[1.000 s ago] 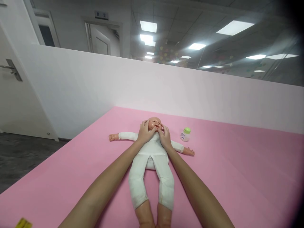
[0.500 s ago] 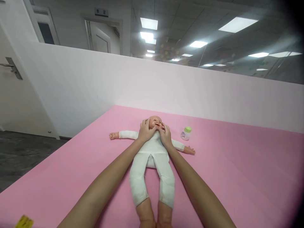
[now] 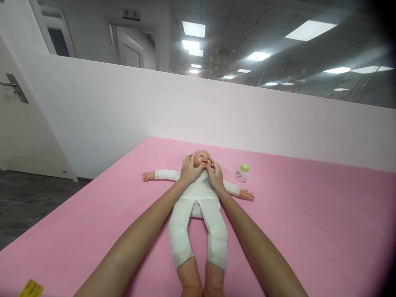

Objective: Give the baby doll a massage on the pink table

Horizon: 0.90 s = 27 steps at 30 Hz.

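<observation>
A baby doll (image 3: pixel 198 192) with a white cloth body lies on its back on the pink tabletop (image 3: pixel 297 210), its arms spread and its feet toward me. My left hand (image 3: pixel 189 170) cups the left side of the doll's head, the thumb by its chin. Around the other side of the head curves my right hand (image 3: pixel 215 174), its thumb also near the chin. The fingertips behind the head are partly hidden. Right of the doll's head stands a small clear bottle (image 3: pixel 241 173) with a green cap and a printed label, apart from both hands.
A low white wall (image 3: pixel 247 115) runs along the back of the table. At the left are a door with a metal handle (image 3: pixel 17 88) and dark flooring (image 3: pixel 34 202). A yellow sticker (image 3: pixel 31 288) lies at the near left edge.
</observation>
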Each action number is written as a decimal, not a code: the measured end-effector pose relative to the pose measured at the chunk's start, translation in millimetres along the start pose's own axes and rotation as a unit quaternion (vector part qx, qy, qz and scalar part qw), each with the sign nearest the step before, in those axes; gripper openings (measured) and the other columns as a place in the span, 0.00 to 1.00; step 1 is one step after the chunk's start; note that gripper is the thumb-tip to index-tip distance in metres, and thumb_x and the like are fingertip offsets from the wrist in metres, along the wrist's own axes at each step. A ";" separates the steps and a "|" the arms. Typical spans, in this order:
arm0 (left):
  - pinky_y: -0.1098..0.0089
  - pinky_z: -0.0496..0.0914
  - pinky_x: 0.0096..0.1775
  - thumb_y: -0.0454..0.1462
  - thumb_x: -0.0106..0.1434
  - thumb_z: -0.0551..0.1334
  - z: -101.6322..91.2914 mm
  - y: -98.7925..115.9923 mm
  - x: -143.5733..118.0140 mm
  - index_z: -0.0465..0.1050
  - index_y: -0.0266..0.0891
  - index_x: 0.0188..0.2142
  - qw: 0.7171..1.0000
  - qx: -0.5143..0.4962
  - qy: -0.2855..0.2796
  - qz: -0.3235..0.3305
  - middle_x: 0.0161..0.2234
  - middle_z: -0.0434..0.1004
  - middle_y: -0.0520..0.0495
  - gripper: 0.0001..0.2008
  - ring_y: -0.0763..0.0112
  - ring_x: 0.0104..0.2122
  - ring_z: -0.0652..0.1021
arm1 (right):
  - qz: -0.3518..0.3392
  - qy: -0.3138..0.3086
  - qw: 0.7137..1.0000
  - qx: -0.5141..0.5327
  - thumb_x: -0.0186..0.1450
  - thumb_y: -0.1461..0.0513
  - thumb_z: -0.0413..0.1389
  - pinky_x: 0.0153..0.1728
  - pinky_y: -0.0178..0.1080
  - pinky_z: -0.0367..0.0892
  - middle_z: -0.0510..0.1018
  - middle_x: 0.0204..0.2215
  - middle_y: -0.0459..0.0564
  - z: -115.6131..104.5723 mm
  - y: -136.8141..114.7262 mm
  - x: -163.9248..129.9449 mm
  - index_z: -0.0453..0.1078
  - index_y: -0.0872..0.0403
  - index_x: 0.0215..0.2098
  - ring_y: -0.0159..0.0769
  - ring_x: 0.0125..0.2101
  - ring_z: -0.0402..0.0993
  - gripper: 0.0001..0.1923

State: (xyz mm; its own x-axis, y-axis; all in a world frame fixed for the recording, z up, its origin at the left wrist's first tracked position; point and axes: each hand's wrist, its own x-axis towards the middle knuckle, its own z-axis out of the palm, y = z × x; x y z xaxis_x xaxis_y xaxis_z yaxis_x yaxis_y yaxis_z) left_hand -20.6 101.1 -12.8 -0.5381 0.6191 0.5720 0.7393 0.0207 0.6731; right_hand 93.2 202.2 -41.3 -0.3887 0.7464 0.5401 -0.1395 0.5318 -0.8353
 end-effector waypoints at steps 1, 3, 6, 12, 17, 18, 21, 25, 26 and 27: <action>0.56 0.65 0.62 0.44 0.65 0.64 0.0 -0.1 0.0 0.64 0.41 0.64 1.000 0.000 -0.001 0.000 0.59 0.66 0.39 0.30 0.51 0.60 0.67 | -0.001 0.001 1.000 0.000 0.65 0.51 0.56 0.59 0.49 0.68 0.73 0.58 0.60 0.1 -0.1 0.0 0.69 0.54 0.60 0.48 0.58 0.70 0.28; 0.55 0.65 0.62 0.45 0.65 0.64 0.0 -0.3 0.1 0.64 0.41 0.64 1.000 -0.001 -0.001 0.000 0.60 0.66 0.39 0.30 0.51 0.60 0.67 | 0.000 0.003 1.000 0.000 0.65 0.52 0.56 0.59 0.49 0.68 0.73 0.58 0.59 0.4 -0.6 0.0 0.69 0.53 0.60 0.47 0.58 0.70 0.27; 0.55 0.64 0.62 0.44 0.65 0.64 0.2 -0.3 0.1 0.64 0.40 0.64 1.000 -0.001 0.000 -0.002 0.60 0.65 0.39 0.30 0.51 0.60 0.67 | 0.002 0.006 1.000 -0.004 0.64 0.52 0.56 0.59 0.49 0.67 0.73 0.58 0.59 0.3 -2.3 -0.4 0.70 0.53 0.59 0.47 0.57 0.71 0.27; 0.55 0.65 0.62 0.45 0.65 0.64 -0.1 0.6 -0.6 0.63 0.40 0.65 1.000 -0.006 -0.005 -0.007 0.61 0.65 0.39 0.31 0.51 0.61 0.66 | 0.011 0.001 1.000 0.000 0.64 0.52 0.56 0.59 0.48 0.67 0.73 0.59 0.59 -0.8 -5.0 -1.4 0.70 0.53 0.60 0.47 0.58 0.71 0.27; 0.56 0.65 0.62 0.45 0.65 0.63 -0.7 0.8 -0.5 0.64 0.41 0.64 1.000 -0.001 -0.002 -0.002 0.60 0.66 0.39 0.30 0.52 0.60 0.67 | 0.008 0.000 1.000 -0.006 0.64 0.51 0.57 0.60 0.49 0.66 0.73 0.58 0.59 -1.1 -4.2 -0.9 0.70 0.54 0.59 0.47 0.57 0.70 0.28; 0.56 0.65 0.62 0.45 0.65 0.63 -0.8 0.7 -0.4 0.64 0.41 0.64 1.000 0.000 -0.001 -0.002 0.60 0.66 0.39 0.30 0.52 0.60 0.67 | 0.006 0.001 1.000 -0.007 0.64 0.51 0.56 0.60 0.49 0.66 0.73 0.57 0.59 -1.0 -4.0 -0.8 0.70 0.54 0.59 0.47 0.57 0.70 0.28; 0.56 0.65 0.62 0.45 0.65 0.63 -0.7 0.3 0.1 0.64 0.40 0.65 1.000 0.003 -0.001 -0.003 0.60 0.65 0.39 0.30 0.52 0.60 0.67 | 0.006 -0.001 1.000 -0.009 0.65 0.50 0.56 0.59 0.48 0.66 0.73 0.57 0.59 -0.7 -3.9 -0.4 0.70 0.54 0.59 0.47 0.57 0.70 0.27; 0.56 0.64 0.62 0.45 0.65 0.63 0.0 -0.3 0.6 0.64 0.40 0.65 1.000 0.004 0.000 0.000 0.60 0.66 0.39 0.30 0.51 0.60 0.67 | 0.007 -0.003 1.000 -0.008 0.65 0.51 0.56 0.59 0.49 0.66 0.73 0.57 0.59 -0.8 -4.1 -0.5 0.69 0.54 0.59 0.46 0.56 0.71 0.28; 0.56 0.65 0.62 0.45 0.65 0.63 0.2 -0.4 0.6 0.64 0.40 0.65 1.000 0.004 0.000 0.000 0.60 0.66 0.39 0.31 0.51 0.60 0.67 | 0.006 -0.002 1.000 -0.008 0.65 0.51 0.56 0.59 0.49 0.66 0.73 0.57 0.59 -0.9 -4.1 -0.6 0.69 0.54 0.59 0.46 0.56 0.71 0.28; 0.56 0.65 0.62 0.45 0.65 0.64 0.3 -0.4 0.6 0.63 0.40 0.65 1.000 0.004 0.001 -0.001 0.60 0.66 0.39 0.31 0.51 0.60 0.67 | 0.004 -0.002 1.000 -0.009 0.65 0.51 0.55 0.59 0.49 0.66 0.73 0.57 0.59 -0.9 -4.0 -0.6 0.69 0.54 0.59 0.46 0.56 0.71 0.28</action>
State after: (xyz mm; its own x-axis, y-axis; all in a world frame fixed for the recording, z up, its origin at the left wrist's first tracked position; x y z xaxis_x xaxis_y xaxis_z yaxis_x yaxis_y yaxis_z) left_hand -21.1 101.7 -12.9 -0.5403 0.6176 0.5715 0.7417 0.0287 0.6702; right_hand 94.8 200.0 -38.2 -0.3938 0.7487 0.5333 -0.1196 0.5335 -0.8373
